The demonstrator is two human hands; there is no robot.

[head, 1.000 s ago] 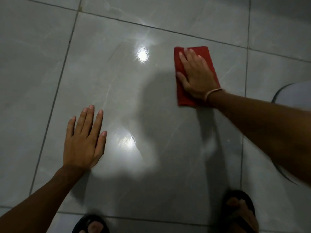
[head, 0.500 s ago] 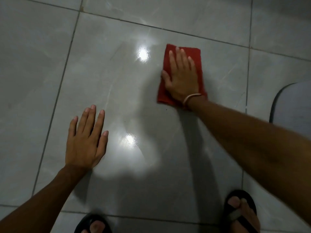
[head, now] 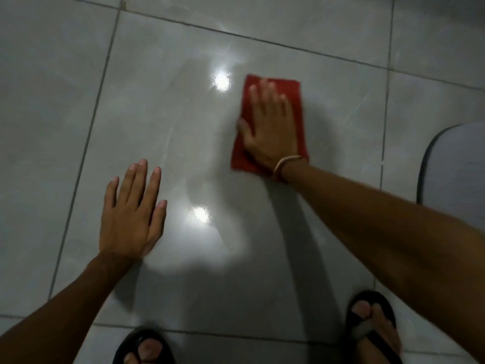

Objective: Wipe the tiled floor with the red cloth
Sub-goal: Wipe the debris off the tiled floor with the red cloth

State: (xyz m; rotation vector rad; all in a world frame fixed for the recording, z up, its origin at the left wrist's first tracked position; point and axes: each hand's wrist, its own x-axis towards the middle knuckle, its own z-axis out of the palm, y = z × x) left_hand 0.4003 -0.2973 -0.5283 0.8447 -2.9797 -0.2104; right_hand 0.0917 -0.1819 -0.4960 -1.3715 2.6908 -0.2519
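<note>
We see a glossy grey tiled floor (head: 162,106) with dark grout lines and two light glares. Our right hand (head: 270,127) lies flat, fingers spread, on the red cloth (head: 296,95); our left hand (head: 131,214) rests flat and empty on the same tile.

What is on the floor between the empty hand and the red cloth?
Nothing: in the head view only bare shiny tiled floor lies between the left hand and the red cloth, with bright light reflections.
</note>
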